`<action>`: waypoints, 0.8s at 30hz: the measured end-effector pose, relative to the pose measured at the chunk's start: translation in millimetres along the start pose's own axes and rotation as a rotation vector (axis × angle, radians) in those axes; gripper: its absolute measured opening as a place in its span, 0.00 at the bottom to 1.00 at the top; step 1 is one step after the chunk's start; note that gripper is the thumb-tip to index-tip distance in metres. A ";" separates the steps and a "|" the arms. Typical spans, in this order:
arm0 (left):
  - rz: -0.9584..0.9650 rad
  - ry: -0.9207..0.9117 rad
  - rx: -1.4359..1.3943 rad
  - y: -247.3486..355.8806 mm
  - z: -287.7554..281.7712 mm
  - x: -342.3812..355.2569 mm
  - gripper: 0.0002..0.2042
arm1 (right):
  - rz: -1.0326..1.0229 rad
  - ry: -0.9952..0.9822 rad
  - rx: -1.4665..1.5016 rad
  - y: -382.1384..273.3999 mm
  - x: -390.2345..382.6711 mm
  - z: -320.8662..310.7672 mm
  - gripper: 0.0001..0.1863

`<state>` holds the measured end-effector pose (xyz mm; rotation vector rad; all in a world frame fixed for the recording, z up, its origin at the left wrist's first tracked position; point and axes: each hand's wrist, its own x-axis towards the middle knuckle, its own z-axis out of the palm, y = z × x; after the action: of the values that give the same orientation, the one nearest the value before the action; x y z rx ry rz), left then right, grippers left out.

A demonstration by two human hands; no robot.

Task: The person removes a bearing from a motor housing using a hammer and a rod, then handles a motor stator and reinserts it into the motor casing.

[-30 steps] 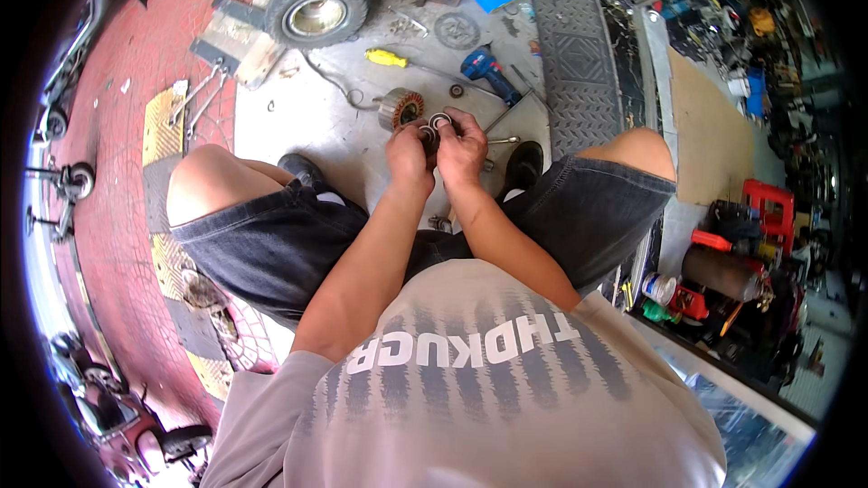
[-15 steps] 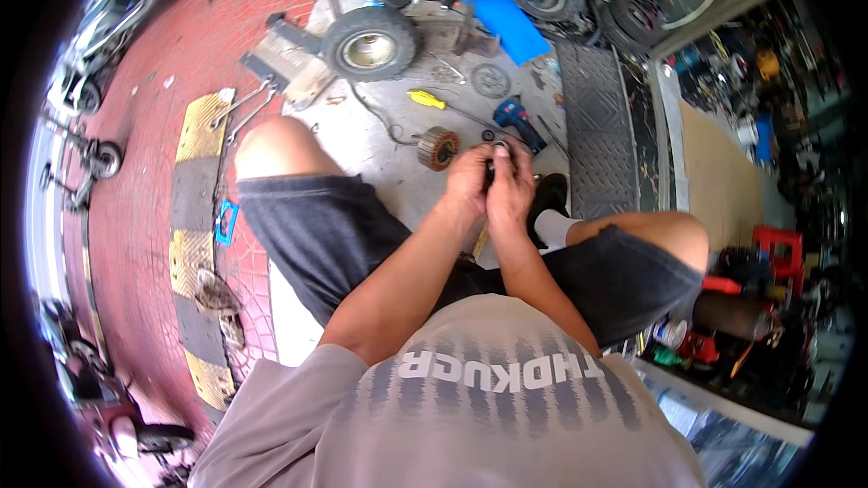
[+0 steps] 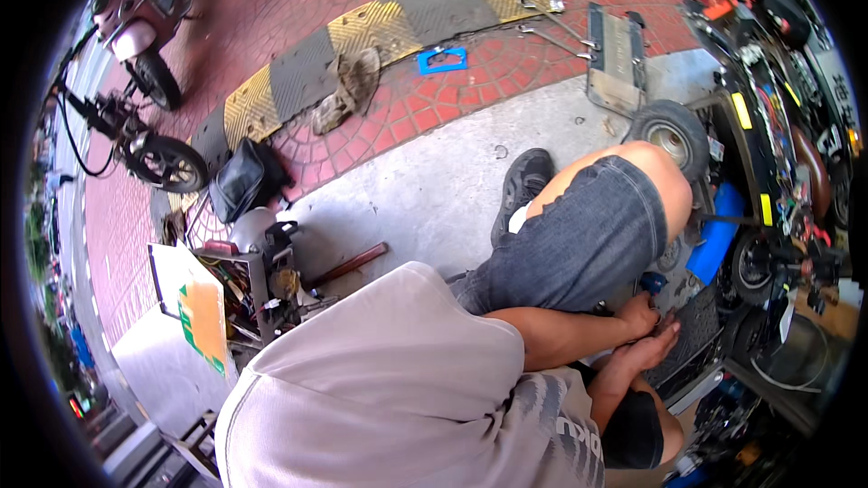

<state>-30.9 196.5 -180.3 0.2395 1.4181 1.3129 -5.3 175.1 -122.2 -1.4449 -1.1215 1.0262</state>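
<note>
At the right of the head view, past my raised knee, my left hand (image 3: 640,314) and my right hand (image 3: 653,348) are close together, fingers curled or pressed together; whatever they hold is too small or hidden to make out. A blue cordless drill (image 3: 653,282) lies just beyond my left hand. A dark textured metal plate (image 3: 691,343) lies beside my right hand. The stator seen earlier is hidden by my leg.
An open toolbox (image 3: 246,294), black bag (image 3: 244,185) and wooden-handled tool (image 3: 348,264) are at left; parked two-wheelers (image 3: 136,18) stand beyond. A striped ramp (image 3: 411,9), blue plastic piece (image 3: 441,61), loose wheel (image 3: 669,140) and blue sheet (image 3: 714,230) are farther out.
The view has swung sharply left onto the pavement and toolbox. My joined hands now sit at the right, and the small ring parts seen in them earlier no longer show clearly.
</note>
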 end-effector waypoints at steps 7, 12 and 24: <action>0.020 0.093 -0.105 13.9 -14.3 15.1 0.14 | -0.169 -0.182 -0.113 -71.9 38.7 60.8 0.30; 0.026 0.172 0.046 -5.6 -27.1 25.1 0.17 | -0.243 -0.313 -0.198 -82.9 83.9 89.2 0.25; -0.072 0.263 -0.208 -15.8 -65.9 53.9 0.15 | -0.590 -0.661 -0.932 -24.9 274.0 217.9 0.48</action>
<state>-93.8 194.6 -239.8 -0.1271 1.4788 1.4589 -161.9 488.7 -140.8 -1.2798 -2.5609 0.5427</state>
